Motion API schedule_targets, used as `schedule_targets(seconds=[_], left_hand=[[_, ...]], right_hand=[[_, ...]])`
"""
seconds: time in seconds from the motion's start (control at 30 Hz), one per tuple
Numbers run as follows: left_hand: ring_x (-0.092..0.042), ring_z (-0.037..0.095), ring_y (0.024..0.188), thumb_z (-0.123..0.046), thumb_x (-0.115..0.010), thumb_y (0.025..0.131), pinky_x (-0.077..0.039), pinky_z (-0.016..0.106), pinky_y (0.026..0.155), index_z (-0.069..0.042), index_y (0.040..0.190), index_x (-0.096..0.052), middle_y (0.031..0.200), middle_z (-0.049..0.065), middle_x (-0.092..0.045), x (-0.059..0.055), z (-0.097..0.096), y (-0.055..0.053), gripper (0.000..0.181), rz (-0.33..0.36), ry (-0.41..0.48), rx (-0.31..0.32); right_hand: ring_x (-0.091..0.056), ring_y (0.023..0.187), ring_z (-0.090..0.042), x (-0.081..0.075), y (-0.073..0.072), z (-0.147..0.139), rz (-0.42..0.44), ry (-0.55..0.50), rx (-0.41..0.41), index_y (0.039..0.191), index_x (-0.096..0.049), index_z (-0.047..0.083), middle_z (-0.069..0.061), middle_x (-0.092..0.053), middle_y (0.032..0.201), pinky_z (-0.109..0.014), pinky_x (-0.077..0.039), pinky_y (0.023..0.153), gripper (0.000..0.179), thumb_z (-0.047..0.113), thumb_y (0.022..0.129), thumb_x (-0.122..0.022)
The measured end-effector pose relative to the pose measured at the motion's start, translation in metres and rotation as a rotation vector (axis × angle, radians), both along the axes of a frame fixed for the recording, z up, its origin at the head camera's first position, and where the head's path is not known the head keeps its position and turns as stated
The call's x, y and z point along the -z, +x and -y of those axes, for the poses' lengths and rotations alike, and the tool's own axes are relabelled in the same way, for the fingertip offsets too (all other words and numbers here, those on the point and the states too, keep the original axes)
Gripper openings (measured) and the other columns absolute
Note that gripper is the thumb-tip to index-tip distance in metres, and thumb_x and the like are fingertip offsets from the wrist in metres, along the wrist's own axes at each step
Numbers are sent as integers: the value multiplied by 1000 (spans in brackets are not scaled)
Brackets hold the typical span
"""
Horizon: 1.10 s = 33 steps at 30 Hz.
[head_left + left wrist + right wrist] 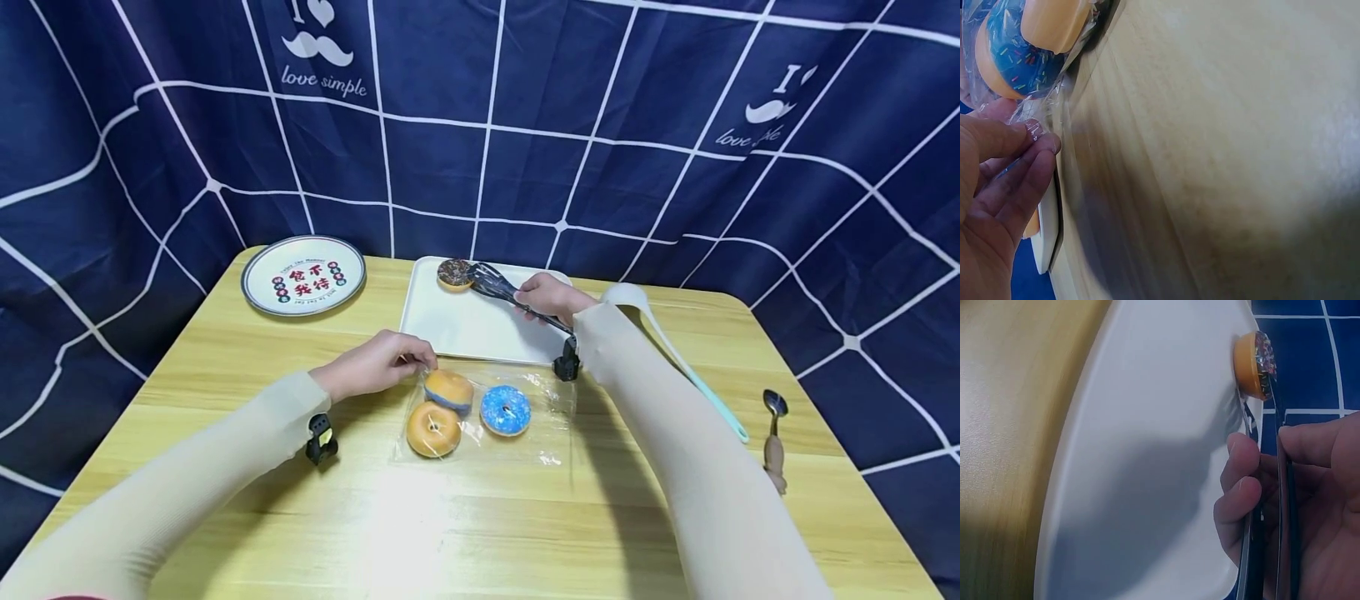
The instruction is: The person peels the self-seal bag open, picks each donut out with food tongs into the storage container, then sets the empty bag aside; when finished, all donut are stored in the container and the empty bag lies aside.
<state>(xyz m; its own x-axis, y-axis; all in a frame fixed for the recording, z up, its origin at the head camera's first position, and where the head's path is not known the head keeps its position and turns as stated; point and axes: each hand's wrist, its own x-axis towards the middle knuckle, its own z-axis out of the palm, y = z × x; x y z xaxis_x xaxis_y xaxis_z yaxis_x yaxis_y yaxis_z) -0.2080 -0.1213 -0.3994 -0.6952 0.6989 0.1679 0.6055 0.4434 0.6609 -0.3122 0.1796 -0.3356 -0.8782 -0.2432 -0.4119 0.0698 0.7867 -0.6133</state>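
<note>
My left hand pinches the edge of a clear plastic bag between thumb and fingers. Inside the bag are a doughnut with blue icing, a plain-side-up doughnut and a tilted doughnut showing a blue underside. In my right hand are black tongs, gripped along their arms. The tongs' tips sit on either side of a chocolate doughnut with sprinkles, at the far left corner of the white tray.
A round plate with red lettering lies at the back left. Right of the tray, a white ladle with a pale green handle lies under my right forearm. A small spoon with a wooden handle rests near the right edge. A dark blue curtain surrounds the table.
</note>
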Motion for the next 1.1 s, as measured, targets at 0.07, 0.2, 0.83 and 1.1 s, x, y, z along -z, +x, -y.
schedule_targets(seconds=[0.07,0.2,0.83,1.1], left_hand=[[-70,16,99,7,-61,98,-60,34,92,-10,104,-75,104,3,-78,1,0,1,22,0,4,-4],[-71,17,100,6,-62,98,-61,34,93,-9,104,-75,104,4,-78,0,0,0,22,-1,6,-1],[-73,19,98,7,-63,96,-62,33,91,-7,104,-75,102,6,-79,1,0,6,20,-19,16,-5],[-72,18,98,6,-63,97,-61,32,90,-7,105,-75,103,6,-79,-1,0,6,20,-11,7,-3]], right_hand=[[-58,82,-13,0,0,0,-4,12,1,126,-65,-9,-16,-69,115,-23,-46,62,39,19,113,-42],[-59,82,-13,-3,2,-2,-26,28,-2,127,-66,-8,-19,-70,119,-23,-47,63,40,20,112,-41],[-59,75,-12,-56,53,-90,-183,-80,-144,126,-65,-2,1,-68,93,-26,-50,62,33,23,111,-50],[-57,68,-14,-77,99,-145,-59,-108,-276,119,-67,2,0,-64,84,-28,-52,60,27,21,111,-51]])
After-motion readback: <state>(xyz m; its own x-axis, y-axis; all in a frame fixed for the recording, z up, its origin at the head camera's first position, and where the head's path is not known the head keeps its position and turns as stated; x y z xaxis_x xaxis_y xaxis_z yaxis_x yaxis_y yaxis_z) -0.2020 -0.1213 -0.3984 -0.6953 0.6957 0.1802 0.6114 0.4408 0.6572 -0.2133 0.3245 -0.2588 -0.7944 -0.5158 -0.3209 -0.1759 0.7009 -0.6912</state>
